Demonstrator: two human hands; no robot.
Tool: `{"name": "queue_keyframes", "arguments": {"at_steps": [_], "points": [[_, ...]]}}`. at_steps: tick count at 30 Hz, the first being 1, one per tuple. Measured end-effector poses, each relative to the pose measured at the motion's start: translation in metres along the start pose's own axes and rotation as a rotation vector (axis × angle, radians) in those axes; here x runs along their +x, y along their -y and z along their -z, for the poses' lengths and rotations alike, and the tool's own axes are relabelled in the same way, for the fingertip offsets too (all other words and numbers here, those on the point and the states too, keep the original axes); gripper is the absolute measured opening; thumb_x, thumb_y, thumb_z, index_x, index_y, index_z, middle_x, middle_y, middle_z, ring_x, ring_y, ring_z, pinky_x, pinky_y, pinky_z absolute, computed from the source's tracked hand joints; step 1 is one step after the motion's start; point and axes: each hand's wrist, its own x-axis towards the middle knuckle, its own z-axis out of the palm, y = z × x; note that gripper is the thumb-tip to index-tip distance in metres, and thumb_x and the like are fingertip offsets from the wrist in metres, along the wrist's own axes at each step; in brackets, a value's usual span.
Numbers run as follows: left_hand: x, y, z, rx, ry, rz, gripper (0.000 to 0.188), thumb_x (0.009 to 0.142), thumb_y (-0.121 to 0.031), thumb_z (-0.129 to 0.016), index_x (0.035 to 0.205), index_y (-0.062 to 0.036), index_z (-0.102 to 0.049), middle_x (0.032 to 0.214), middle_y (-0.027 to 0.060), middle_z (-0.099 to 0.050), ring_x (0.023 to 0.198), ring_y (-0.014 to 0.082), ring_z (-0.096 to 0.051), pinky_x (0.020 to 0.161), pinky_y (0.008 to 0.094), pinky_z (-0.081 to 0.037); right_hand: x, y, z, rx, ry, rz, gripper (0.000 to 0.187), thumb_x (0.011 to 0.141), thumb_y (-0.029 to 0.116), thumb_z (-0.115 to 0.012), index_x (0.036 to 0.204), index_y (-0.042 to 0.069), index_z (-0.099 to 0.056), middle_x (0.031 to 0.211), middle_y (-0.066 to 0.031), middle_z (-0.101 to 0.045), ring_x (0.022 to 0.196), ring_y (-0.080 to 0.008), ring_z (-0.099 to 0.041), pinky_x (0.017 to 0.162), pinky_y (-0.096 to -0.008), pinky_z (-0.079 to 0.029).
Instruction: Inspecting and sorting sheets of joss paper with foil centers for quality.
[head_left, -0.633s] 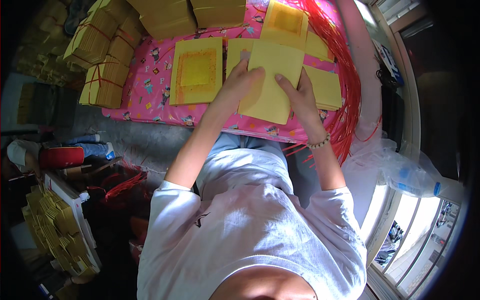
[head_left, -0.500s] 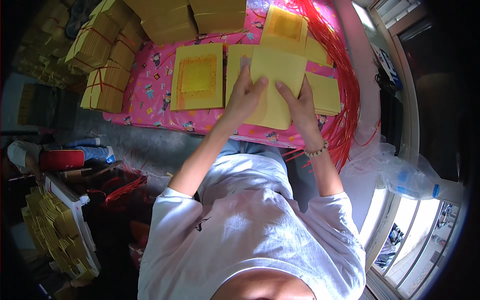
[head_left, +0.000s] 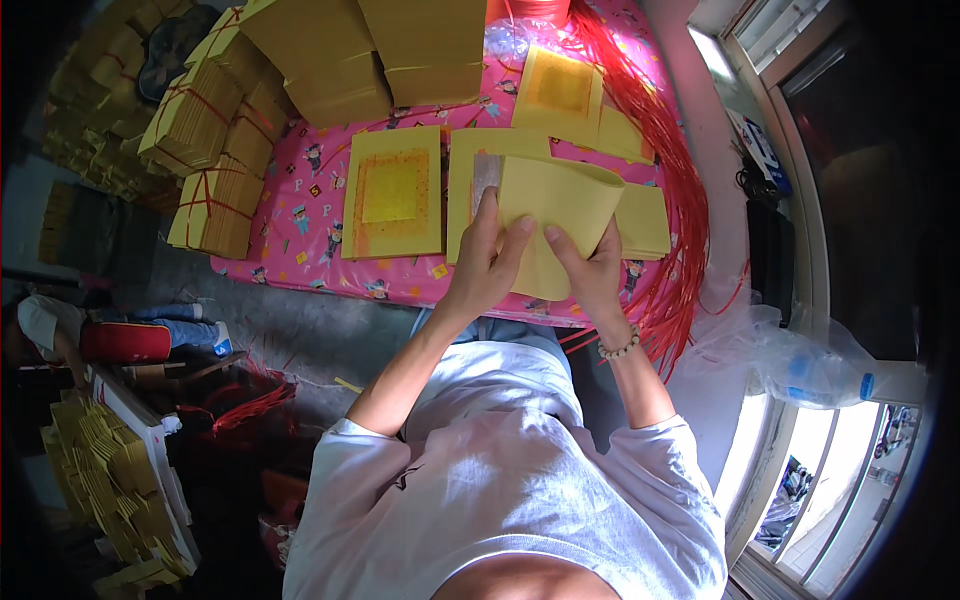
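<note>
Both my hands grip yellow paper [head_left: 555, 190], one sheet or a thin stack, which bows and curls at its upper right edge. My left hand [head_left: 490, 255] holds its left side, thumb on top, next to a greyish strip [head_left: 487, 180]. My right hand [head_left: 592, 265], with a beaded bracelet at the wrist, pinches the right side, thumb on top. Behind the held paper lies more yellow paper [head_left: 470, 145], partly hidden. To the left sits a stack with a printed orange-and-yellow square [head_left: 395, 190]. A similar printed stack [head_left: 558, 85] lies farther back. Plain yellow paper [head_left: 642, 222] is beside my right hand.
The table has a pink patterned cover [head_left: 300, 215]. Tied yellow bundles [head_left: 215, 205] and tall paper stacks [head_left: 430, 45] stand at the left and back. Red strands [head_left: 672, 200] hang along the right edge. A person [head_left: 60, 325] is at the far left; a plastic bag [head_left: 800, 355] hangs right.
The held paper now bends and curls at its upper right, where it lay flatter before. My hands still grip both sides. The whole view has shifted, with the table lower in it.
</note>
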Motion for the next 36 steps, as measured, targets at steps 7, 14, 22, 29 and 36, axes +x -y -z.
{"name": "queue_keyframes", "arguments": {"at_steps": [7, 14, 22, 29, 36], "points": [[-0.004, -0.007, -0.002, -0.059, 0.005, 0.023, 0.03, 0.096, -0.015, -0.046, 0.119, 0.0029, -0.039, 0.105, 0.014, -0.056, 0.096, 0.0154, -0.054, 0.081, 0.0285, -0.045, -0.004, 0.006, 0.001, -0.019, 0.014, 0.004, 0.044, 0.084, 0.001, -0.063, 0.124, 0.0, -0.044, 0.111, -0.0071, -0.058, 0.099, -0.0121, -0.057, 0.084, -0.0258, -0.048], [-0.005, -0.011, -0.001, -0.183, 0.026, 0.093, 0.03, 0.096, -0.014, -0.046, 0.121, 0.0013, -0.038, 0.11, 0.0103, -0.053, 0.102, 0.012, -0.049, 0.087, 0.0265, -0.042, -0.004, 0.008, 0.001, -0.023, 0.02, -0.029, 0.042, 0.084, 0.002, -0.063, 0.122, -0.001, -0.045, 0.111, -0.0073, -0.058, 0.099, -0.012, -0.056, 0.084, -0.0263, -0.048], [0.012, 0.012, 0.003, -0.215, -0.033, 0.266, 0.026, 0.093, -0.009, -0.049, 0.118, -0.0006, -0.045, 0.11, 0.0084, -0.056, 0.102, 0.0138, -0.054, 0.086, 0.0269, -0.044, 0.018, 0.005, 0.0, -0.146, -0.002, -0.1, 0.037, 0.085, 0.009, -0.063, 0.118, -0.002, -0.05, 0.107, -0.0091, -0.061, 0.096, -0.0129, -0.058, 0.082, -0.0266, -0.048], [0.026, 0.016, 0.009, -0.416, -0.035, 0.534, 0.028, 0.094, -0.017, -0.051, 0.119, -0.0047, -0.05, 0.111, 0.0054, -0.06, 0.099, 0.013, -0.058, 0.083, 0.0282, -0.047, 0.034, -0.002, 0.003, 0.014, 0.035, -0.335, 0.033, 0.089, 0.016, -0.06, 0.115, -0.003, -0.053, 0.103, -0.0094, -0.063, 0.089, -0.0131, -0.061, 0.075, -0.0263, -0.05], [0.026, 0.022, 0.009, -0.422, -0.047, 0.535, 0.031, 0.093, -0.008, -0.046, 0.123, -0.0019, -0.045, 0.112, 0.009, -0.058, 0.101, 0.0154, -0.056, 0.086, 0.0298, -0.045, 0.036, -0.012, 0.005, 0.05, 0.052, -0.342, 0.034, 0.09, 0.018, -0.059, 0.116, -0.003, -0.053, 0.104, -0.0094, -0.062, 0.09, -0.013, -0.061, 0.076, -0.0259, -0.05]]}}
